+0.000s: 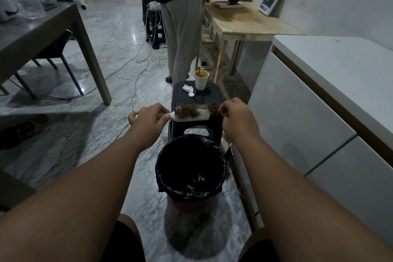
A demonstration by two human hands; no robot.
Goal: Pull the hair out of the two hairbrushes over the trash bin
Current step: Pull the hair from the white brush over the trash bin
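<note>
My left hand [146,120] grips the handle of a pale green hairbrush [196,117], held level with its bristles up. Brown hair [188,110] is tangled in the bristles. At the brush's far end my right hand [235,116] pinches a tuft of hair [213,109]. The brush hovers above the front edge of a black stool [198,97], just beyond a trash bin [190,168] lined with a black bag that stands on the floor below. Only one hairbrush is in sight.
On the stool stand a paper cup [201,80] and a crumpled white tissue [188,90]. A person [182,23] stands behind it at a wooden table [251,21]. White cabinets [308,117] lie right, a grey table [38,34] left, cables on the floor.
</note>
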